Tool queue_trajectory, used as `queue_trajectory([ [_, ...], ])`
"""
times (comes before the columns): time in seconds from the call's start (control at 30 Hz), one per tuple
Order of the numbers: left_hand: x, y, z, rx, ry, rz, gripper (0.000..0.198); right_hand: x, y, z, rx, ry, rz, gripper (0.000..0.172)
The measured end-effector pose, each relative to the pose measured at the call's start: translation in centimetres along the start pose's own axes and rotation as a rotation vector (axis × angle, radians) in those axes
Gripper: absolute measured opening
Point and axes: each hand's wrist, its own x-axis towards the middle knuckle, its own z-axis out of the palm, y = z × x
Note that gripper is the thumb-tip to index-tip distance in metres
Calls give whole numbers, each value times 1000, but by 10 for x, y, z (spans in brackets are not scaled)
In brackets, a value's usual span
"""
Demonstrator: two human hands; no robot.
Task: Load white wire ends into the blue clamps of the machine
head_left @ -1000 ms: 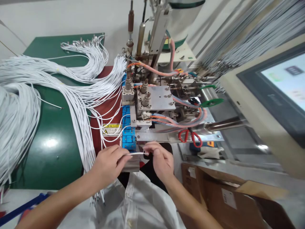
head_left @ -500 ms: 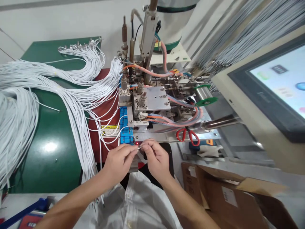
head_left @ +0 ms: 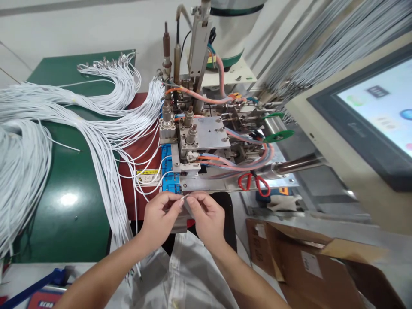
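My left hand [head_left: 161, 218] is closed in a pinch on the end of a thin white cable [head_left: 184, 197]. Facing it, my right hand [head_left: 207, 218] pinches at the bare tip of the same cable, thumb against forefinger. Both hands are in front of the near end of a row of blue clamps [head_left: 170, 187] on a metal machine [head_left: 210, 131]. Several white cables run from the clamps leftward into a large bundle [head_left: 96, 135]. Most of the held cable is hidden behind my left hand.
Bundles of white cable lie on a green table [head_left: 77, 231] at left. Red-handled scissors [head_left: 254, 182] rest on the machine's front edge. A wire spool [head_left: 278, 128] is at its right. A touchscreen [head_left: 383, 103] juts in from the right, above an open cardboard box [head_left: 305, 266].
My right hand has shifted slightly left and its fingers have curled closer round the cable tip. My left hand has moved a little left and still pinches the cable.
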Motion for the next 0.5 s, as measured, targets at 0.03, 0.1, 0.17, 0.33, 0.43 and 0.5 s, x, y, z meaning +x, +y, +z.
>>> queue_trajectory([
  [0.03,0,0,1,-6,36,4,11,-1,1,1,19,3,8,11],
  [0.1,-1,0,3,7,105,53,9,-1,3,4,29,12,-26,9],
  [0.17,-2,0,4,33,146,121,8,-2,7,5,6,-1,-92,6],
  [0.33,-3,-4,3,118,186,259,10,3,5,1,-79,-58,-165,6],
  [0.43,-3,-6,-1,181,183,345,10,10,-2,-7,-165,-146,-183,10],
  [0.5,-2,-5,-5,250,119,397,13,17,-8,-14,-254,-265,-210,11],
])
